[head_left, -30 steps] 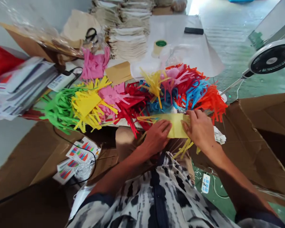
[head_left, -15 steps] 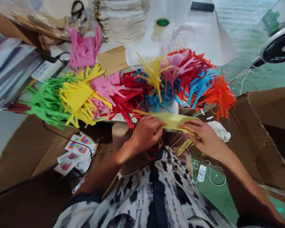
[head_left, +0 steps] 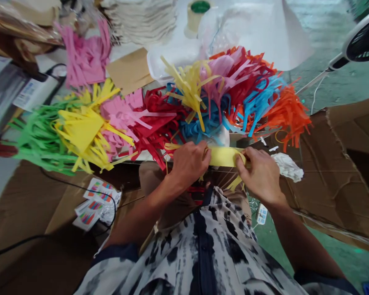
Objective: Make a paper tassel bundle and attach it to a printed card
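Observation:
A pale yellow piece of fringed tissue paper (head_left: 223, 156) stretches between my two hands at the table's front edge. My left hand (head_left: 190, 160) is closed around its left end, and fringe sticks out past the fingers. At the right end, my right hand (head_left: 260, 170) pinches the paper between thumb and fingers, with loose yellow strips hanging below. Just beyond lie fringed bundles: green (head_left: 44, 137), bright yellow (head_left: 84, 131), pink (head_left: 123, 119), red (head_left: 155, 127), blue (head_left: 203, 123) and orange (head_left: 290, 114). A pale yellow tassel (head_left: 190, 86) rests on top of the blue one.
Behind the bundles are a brown card (head_left: 130, 71), a white tray (head_left: 169, 59), a tape roll (head_left: 197, 18) and a pink fringed bundle (head_left: 87, 57). A fan (head_left: 361, 45) stands at right. Cardboard (head_left: 341, 164) flanks the right side; printed cards (head_left: 94, 203) lie lower left.
My right hand has turned and now grips the yellow paper with its thumb in front. The paper's visible span between my hands is shorter. The view has tipped down slightly.

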Action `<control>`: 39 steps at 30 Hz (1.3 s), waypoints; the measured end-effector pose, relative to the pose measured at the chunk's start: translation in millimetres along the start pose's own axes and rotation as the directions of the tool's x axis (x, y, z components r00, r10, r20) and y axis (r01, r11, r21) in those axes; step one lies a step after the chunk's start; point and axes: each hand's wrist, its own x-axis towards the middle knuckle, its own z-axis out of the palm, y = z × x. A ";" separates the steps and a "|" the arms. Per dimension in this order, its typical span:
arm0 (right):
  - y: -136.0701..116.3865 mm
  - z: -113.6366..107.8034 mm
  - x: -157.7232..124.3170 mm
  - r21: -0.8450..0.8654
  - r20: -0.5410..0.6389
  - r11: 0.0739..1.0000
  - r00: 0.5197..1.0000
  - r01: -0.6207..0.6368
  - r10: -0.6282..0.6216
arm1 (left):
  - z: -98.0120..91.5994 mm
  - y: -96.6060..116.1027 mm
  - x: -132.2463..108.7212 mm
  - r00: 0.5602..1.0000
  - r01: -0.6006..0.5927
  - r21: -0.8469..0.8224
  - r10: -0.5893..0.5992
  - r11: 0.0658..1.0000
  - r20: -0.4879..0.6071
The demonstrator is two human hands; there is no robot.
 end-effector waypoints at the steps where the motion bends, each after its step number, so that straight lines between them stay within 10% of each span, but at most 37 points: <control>1: -1.1 -0.1 1.4 -0.013 0.005 1.000 1.000 -0.004 0.004 | 1.0 0.0 0.8 1.000 -0.002 0.015 0.002 1.000 -0.007; 14: -7.6 5.0 2.9 -0.116 -0.051 0.993 0.998 0.016 -0.022 | 19.9 -8.2 3.2 0.937 -0.223 0.113 0.245 0.968 -0.250; 21: -3.4 -3.5 5.9 -0.132 0.004 0.991 1.000 -0.020 0.021 | 10.9 -15.2 -1.1 0.716 -0.688 0.064 0.691 0.723 -0.098; 27: 23.3 -25.4 -11.3 -0.111 -0.255 0.994 0.967 -0.001 -0.027 | 5.2 -12.8 -4.0 0.694 -0.712 0.105 0.718 0.694 -0.041; 32: 16.5 -12.2 -34.1 -0.071 -0.120 0.891 0.883 0.449 -0.455 | 5.9 -10.3 -4.1 0.676 -0.720 0.169 0.735 0.673 -0.046; 39: 18.7 -3.4 -35.1 0.021 -0.063 0.933 0.932 0.360 -0.358 | -6.9 -57.1 -1.3 0.696 -0.713 0.004 0.709 0.701 -0.114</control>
